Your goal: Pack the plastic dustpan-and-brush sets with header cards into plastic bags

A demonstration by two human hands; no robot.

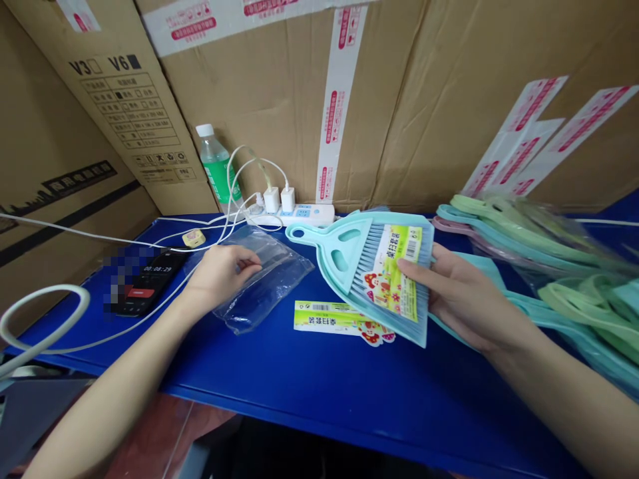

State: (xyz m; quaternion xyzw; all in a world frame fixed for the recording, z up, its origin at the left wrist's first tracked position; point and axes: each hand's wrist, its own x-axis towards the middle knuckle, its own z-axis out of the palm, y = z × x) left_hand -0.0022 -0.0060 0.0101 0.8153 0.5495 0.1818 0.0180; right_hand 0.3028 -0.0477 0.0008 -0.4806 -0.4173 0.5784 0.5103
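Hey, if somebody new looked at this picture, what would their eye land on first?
Probably the pale turquoise plastic dustpan-and-brush set with its bright yellow-green and white printed card, held up by the right hand right of centre. Further left, the left hand is at a crumpled clear plastic bag over the deep blue tabletop. Behind, large brown cardboard boxes fill the background.

Dustpan-and-brush set (353,249): pale aqua, bristles (368,256) grey-blue; its label card (410,283) yellow-green and white with red mushrooms, as is the loose card (324,319) on the plain deep-blue tabletop (319,392). Stacked sets (529,223) at right: pale green, aqua, dusty pink. Cartons (269,86) brown, their tape (333,100) white with red print.
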